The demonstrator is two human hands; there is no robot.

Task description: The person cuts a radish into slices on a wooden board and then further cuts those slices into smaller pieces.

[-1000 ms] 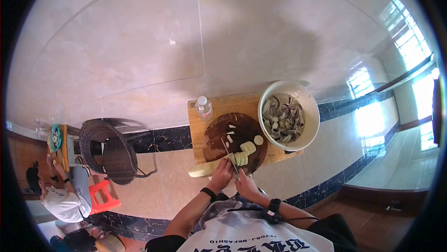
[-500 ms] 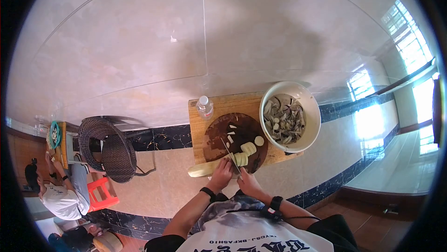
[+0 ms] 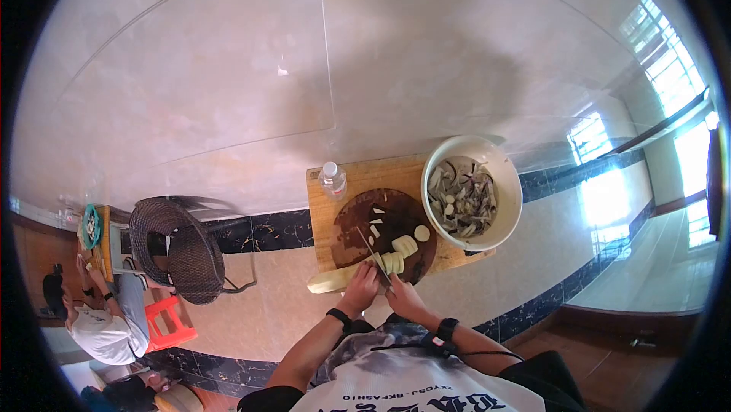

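A long, pale, peeled vegetable that looks like an eggplant (image 3: 329, 282) lies across the near edge of a round dark chopping board (image 3: 352, 233). My left hand (image 3: 361, 289) is closed on it close to its cut end. In my closed right hand (image 3: 407, 299) is a kitchen knife (image 3: 372, 247), its blade slanting up and left against the cut end. Thick round slices (image 3: 394, 263) lean together just right of the blade. More slices (image 3: 404, 245) and one single round (image 3: 422, 233) lie farther right, and small pale strips (image 3: 376, 221) lie farther back on the board.
The board rests on a wooden table (image 3: 324, 214) against the tiled wall. A clear bottle (image 3: 333, 182) stands at the back left. At right, a white basin (image 3: 515, 202) holds cut pieces in water. Leftward are a wicker chair (image 3: 196, 260), a red stool (image 3: 169, 324) and a seated person (image 3: 103, 332).
The view has shifted slightly. Both hands stay at the cut end of the vegetable, with the knife moved only a little. Slices and basin look the same.
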